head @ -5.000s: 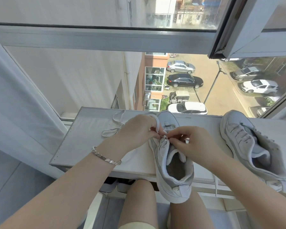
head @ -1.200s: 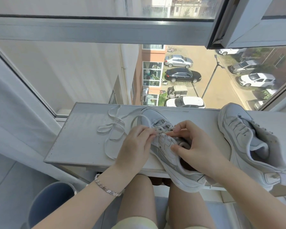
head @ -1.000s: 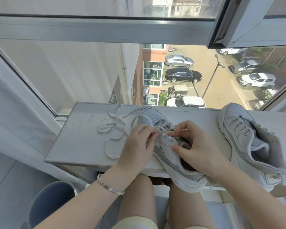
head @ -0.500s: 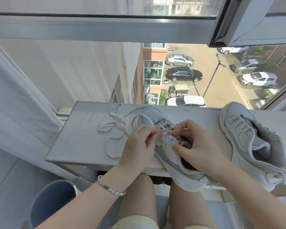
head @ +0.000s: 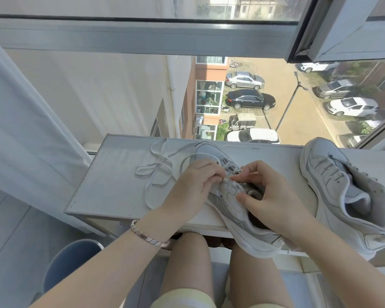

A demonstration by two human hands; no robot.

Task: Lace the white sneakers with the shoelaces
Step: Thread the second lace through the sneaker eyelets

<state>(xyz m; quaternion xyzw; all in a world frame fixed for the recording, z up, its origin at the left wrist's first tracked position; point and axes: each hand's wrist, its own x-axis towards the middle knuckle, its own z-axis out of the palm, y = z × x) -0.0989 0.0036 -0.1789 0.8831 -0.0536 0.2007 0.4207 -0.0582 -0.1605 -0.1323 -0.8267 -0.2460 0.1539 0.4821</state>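
A white sneaker (head: 233,203) lies on the white sill board (head: 111,185), toe pointing away and heel hanging over the near edge. My left hand (head: 192,185) pinches the white shoelace (head: 156,172) at the eyelets on the shoe's left side. My right hand (head: 269,194) grips the sneaker's upper, thumb on its side and fingertips at the laces. The lace's slack lies in loops on the board to the left. A second white sneaker (head: 340,192) lies on the board at the right, its eyelets bare.
A big window (head: 253,96) looks down on a car park right behind the board. A white curtain (head: 20,130) hangs at the left. A blue bin (head: 69,265) stands on the floor lower left. My knees are under the board's near edge.
Five seconds ago the sneaker was held more upright with the lace raised. It now lies flatter on the board with the lace slack spread out left. Over the last second my hands barely moved.
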